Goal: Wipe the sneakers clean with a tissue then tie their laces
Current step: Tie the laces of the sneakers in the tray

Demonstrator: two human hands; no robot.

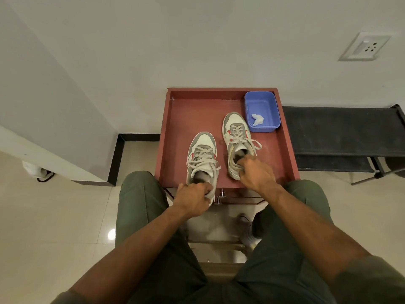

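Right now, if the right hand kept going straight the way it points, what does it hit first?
The right hand grips the heel collar of the right sneaker, pointing up and slightly left along it. Going on, it would likely push into that sneaker's opening and tongue first; the laces come next. Depth is unclear.

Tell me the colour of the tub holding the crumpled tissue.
The tub is blue, seen best in the head view, the only one here.

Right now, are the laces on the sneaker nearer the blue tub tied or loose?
Tied: the right sneaker shows a bow, its loops splayed toward the blue tub.
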